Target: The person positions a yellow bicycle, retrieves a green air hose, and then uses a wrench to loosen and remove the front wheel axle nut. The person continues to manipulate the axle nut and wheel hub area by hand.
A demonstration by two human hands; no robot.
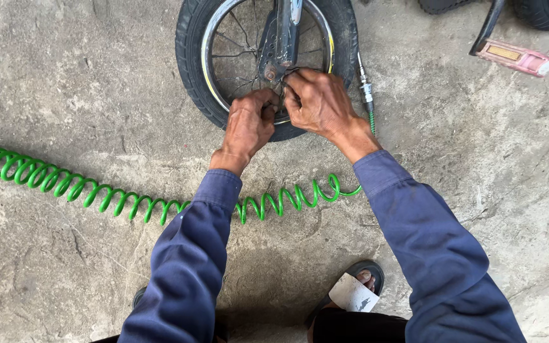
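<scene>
Bottom of frame, nearest: a sandal (358, 279) on the person's foot, lower centre-right, resting on the concrete floor (65, 82). A second shoe edge shows lower left of centre, mostly hidden by the sleeve.

Two blue sleeves (189, 260) run up from the bottom edge toward frame centre.

Mid-frame: a green coiled hose (65, 183) lies on the floor, running from the left edge across to centre-right and passing under both forearms. Its straight end rises along the right side of the wheel to a metal fitting (366, 89), just beside the tyre.

Above centre: left hand (248, 126), fingers curled and pressed together, pinching something small at the lower part of the wheel; the item itself is too small to identify. Right hand (318, 101) is just beside it, touching it at the fingertips, fingers bent and closed on the same spot near the axle.

Top centre: small wheel (198, 70), upright, black tyre, metal rim with thin spokes. Fork (284, 38) comes down to the hub, directly above the hands.

Upper right, farthest: a pink pedal (516, 58) on a dark crank, and part of another tyre (544, 14) at the top edge, well apart from the hands.
</scene>
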